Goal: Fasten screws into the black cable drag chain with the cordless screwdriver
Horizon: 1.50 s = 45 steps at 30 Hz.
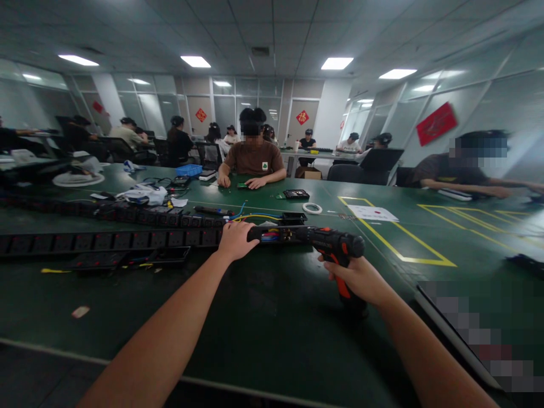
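Wrapped over the right part of a long black power strip point(147, 238) is my left hand point(237, 240). Colored wires point(271, 234) show in an open section of the strip just right of those fingers. My right hand point(355, 276) grips the handle of a black and orange cordless drill point(338, 245). The drill lies level, its front end pointing left at the strip's right end. Whether its tip touches a screw is too small to tell. Behind the strip sits a black end box point(294, 219) with blue and yellow wires running to it.
More power strips point(161, 215) lie behind at left. Loose black covers point(127, 259) rest in front of the strip. A roll of white tape point(312, 208), a paper sheet point(374, 213) and yellow floor-style markings are at right. A person point(254, 156) works across the green table point(255, 328).
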Available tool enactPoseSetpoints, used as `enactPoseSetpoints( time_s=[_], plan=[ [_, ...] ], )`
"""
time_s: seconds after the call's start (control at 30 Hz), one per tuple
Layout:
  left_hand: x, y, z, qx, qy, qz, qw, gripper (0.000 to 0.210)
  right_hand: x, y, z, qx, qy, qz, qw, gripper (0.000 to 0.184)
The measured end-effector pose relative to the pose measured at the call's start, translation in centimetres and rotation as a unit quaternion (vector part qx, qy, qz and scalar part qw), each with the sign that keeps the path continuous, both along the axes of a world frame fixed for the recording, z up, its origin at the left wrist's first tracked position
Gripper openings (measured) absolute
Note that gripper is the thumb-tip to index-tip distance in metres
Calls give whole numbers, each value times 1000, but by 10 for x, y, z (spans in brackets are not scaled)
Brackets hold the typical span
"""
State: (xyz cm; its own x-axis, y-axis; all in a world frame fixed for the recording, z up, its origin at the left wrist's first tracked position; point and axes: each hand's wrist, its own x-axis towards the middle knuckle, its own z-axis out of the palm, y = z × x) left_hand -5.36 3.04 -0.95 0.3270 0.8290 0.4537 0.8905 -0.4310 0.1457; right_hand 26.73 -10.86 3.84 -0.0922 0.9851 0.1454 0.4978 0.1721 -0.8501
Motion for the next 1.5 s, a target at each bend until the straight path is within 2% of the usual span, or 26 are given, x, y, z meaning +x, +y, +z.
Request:
enactPoseSetpoints(
  time_s=[0.3,0.57,1.07,1.5],
  plan=[
    [0,-1,0,1,1,6,1000,51,-3,-1,-1,-3,55,2,998,43],
    [0,-2,2,-9,1,4,1000,51,-4,-2,4,-26,33,-3,999,43],
    [0,0,0,-5,3,5,1000,52,-6,-4,5,-14,16,2,1000,41],
    [1,-2,2,-7,-2,2,1000,50,-5,-2,2,3,-4,6,1000,31]
  ],
)
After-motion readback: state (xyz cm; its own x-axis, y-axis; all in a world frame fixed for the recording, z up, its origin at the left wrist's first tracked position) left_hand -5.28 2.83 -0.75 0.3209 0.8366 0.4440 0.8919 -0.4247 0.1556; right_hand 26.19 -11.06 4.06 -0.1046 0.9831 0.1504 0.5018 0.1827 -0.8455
